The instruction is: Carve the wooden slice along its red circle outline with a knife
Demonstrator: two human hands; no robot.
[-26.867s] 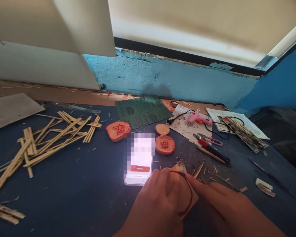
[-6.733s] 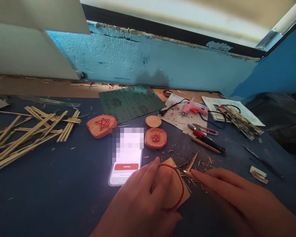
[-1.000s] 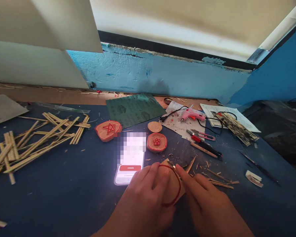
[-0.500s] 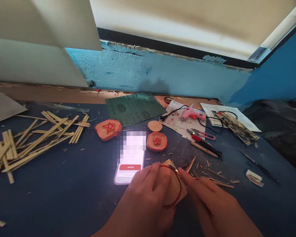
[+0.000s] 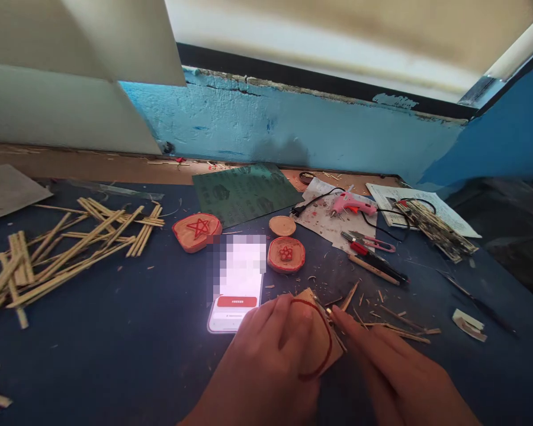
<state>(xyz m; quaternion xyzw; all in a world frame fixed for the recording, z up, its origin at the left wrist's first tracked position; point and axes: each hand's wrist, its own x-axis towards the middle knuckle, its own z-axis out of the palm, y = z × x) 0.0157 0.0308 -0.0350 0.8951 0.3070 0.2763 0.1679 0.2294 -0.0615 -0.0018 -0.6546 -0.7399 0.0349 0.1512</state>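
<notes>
Square wooden block with red curved outline (image 5: 322, 346), gripped beneath the left hand (image 5: 273, 340); right hand (image 5: 384, 349), at its right edge, grasps a slim metal-tipped tool (image 5: 329, 310).

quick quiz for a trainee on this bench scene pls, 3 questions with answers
1. Multiple choice: what red shape is on the wood slice just left of the phone?
A) heart
B) star
C) fish

2. True or false: the pink glue gun lies on the green sheet.

3. Short answer: which hand rests on the board with the red curve and holds it down?

Key:
1. B
2. False
3. The left hand
</notes>
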